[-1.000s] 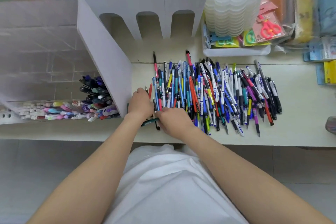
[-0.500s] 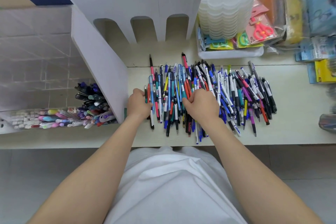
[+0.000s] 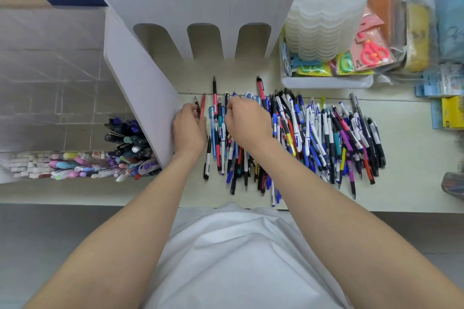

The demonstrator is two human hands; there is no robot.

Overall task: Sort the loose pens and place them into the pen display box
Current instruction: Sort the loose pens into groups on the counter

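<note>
Two hands over one pen heap (image 3: 313, 133): left hand (image 3: 189, 130) fingers gripping two pens (image 3: 202, 106); right hand (image 3: 247, 124) fingers curled, hold indeterminable.

The pens (image 3: 313, 133) before me are glossy, smooth plastic, lying on a matt, smooth pale table (image 3: 406, 158). The display box (image 3: 140, 88) looks like matt white board, the stacked tubs (image 3: 326, 12) frosted plastic, my top (image 3: 238, 258) creased white cloth.
</note>
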